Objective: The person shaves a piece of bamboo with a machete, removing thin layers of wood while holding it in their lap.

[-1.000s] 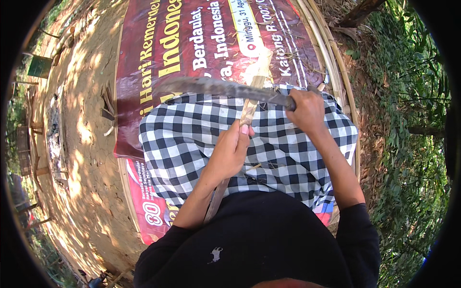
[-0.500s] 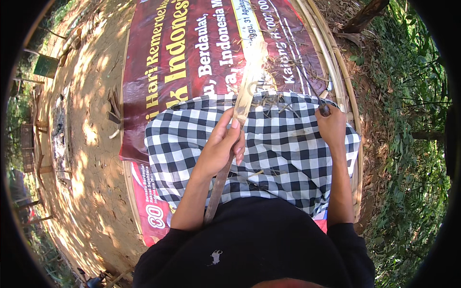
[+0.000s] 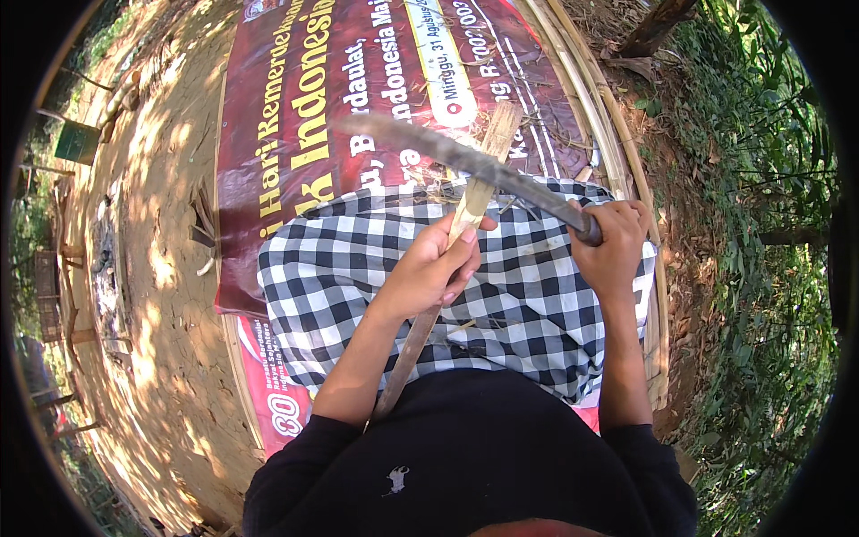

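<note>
My left hand (image 3: 438, 266) is closed round a flat strip of split wood or bamboo (image 3: 412, 351), which slants from my belly up and away to the right. Beyond the fingers its far end is pale and freshly cut. My right hand (image 3: 612, 248) grips the dark handle of a machete (image 3: 510, 180). The long blade points left and crosses over the strip's far part; whether it touches cannot be made out. A black-and-white checked cloth (image 3: 528, 295) covers my lap beneath both hands.
A dark red printed banner (image 3: 295, 116) lies under me on a bamboo platform (image 3: 601, 116), with shavings scattered near the strip's tip. Bare earth (image 3: 161, 268) spreads to the left, with wood scraps (image 3: 202, 222) beside the banner. Green plants (image 3: 761, 313) grow at the right.
The machete has swung from pointing away at the right to lying leftward across the strip. My left hand and the strip have shifted slightly right.
</note>
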